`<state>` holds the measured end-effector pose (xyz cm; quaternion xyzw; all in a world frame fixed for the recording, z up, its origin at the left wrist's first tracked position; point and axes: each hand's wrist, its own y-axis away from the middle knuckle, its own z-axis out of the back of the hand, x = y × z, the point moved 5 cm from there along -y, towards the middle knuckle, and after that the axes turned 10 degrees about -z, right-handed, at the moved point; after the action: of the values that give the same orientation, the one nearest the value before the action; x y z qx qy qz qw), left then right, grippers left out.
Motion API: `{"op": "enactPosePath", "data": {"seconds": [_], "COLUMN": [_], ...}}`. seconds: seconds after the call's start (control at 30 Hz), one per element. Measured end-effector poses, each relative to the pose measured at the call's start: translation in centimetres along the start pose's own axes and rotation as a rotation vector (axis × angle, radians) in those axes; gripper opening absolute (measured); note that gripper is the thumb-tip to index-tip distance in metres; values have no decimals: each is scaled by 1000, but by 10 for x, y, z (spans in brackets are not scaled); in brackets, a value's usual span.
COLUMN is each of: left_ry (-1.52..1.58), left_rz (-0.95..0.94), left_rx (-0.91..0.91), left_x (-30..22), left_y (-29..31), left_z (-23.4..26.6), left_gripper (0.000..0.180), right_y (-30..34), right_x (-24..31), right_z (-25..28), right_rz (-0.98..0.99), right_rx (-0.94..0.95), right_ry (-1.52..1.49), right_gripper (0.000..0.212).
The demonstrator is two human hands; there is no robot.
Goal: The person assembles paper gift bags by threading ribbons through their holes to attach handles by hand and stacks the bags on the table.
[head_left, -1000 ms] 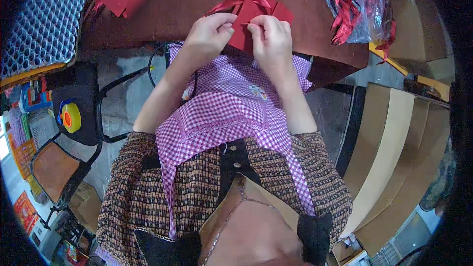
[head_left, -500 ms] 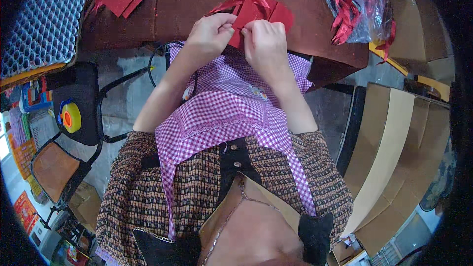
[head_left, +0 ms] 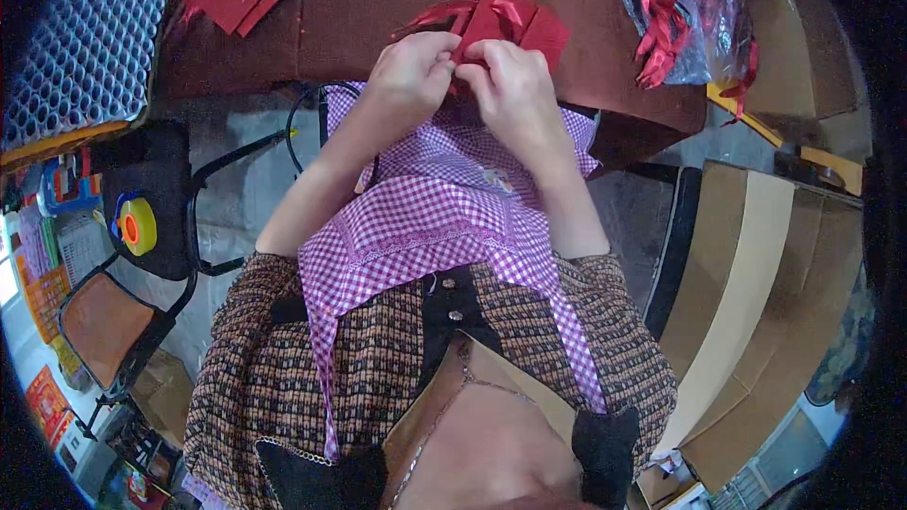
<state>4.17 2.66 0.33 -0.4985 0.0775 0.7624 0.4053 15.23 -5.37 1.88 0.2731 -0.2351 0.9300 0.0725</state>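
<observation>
Red folded card (head_left: 505, 24) sits at the table's near edge (head_left: 586, 104), pinched by left hand (head_left: 411, 76) and right hand (head_left: 515, 90).

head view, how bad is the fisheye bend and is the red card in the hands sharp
Head view: strong bend, black corners, cardboard boxes curve at the right rim; red folded card between left hand and right hand is fairly sharp, evenly lit, no glare.

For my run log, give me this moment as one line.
left hand: pinching red folded card | right hand: pinching same card | red ribbon: on card | brown table: beneath
</observation>
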Motion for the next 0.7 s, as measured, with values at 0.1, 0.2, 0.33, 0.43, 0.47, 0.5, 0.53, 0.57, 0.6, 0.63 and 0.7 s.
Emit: {"op": "enactPosePath", "data": {"seconds": [0.1, 0.2, 0.33, 0.43, 0.47, 0.5, 0.53, 0.57, 0.6, 0.63, 0.7], "left_ry": [46, -9, 10, 11, -6, -4, -5, 8, 21, 22, 85], "left_rz": [18, 1, -135, -169, -181, -246, -247, -263, -279, -280, -311], "left_rx": [24, 102, 142, 215, 234, 259, 260, 287, 315, 316, 389], "left_x": [0, -8, -9, -1, 2, 3, 3, 2, 0, -3, -10], "left_y": [0, -1, -4, -8, -10, -12, -12, -13, -14, -15, -15], "left_z": [1, 0, 6, 8, 9, 8, 8, 7, 6, 7, 5], "left_gripper": [26, 25, 19, 18, 18, 19, 19, 19, 20, 20, 21], "right_y": [-11, -18, -22, -28, -29, -30, -30, -30, -30, -30, -29], "right_x": [5, 1, -4, -7, -7, -6, -6, -6, -7, -7, -5], "right_z": [22, 19, 20, 29, 30, 31, 31, 31, 31, 32, 35], "right_rz": [127, 227, 308, 321, 329, 330, 329, 333, 336, 334, 328], "right_rx": [-62, -67, 88, 111, 130, 131, 130, 124, 119, 118, 108], "right_ry": [51, 142, 185, 87, 56, 46, 46, 46, 46, 47, 41], "right_gripper": [28, 29, 20, 13, 11, 10, 10, 11, 11, 11, 12]}}
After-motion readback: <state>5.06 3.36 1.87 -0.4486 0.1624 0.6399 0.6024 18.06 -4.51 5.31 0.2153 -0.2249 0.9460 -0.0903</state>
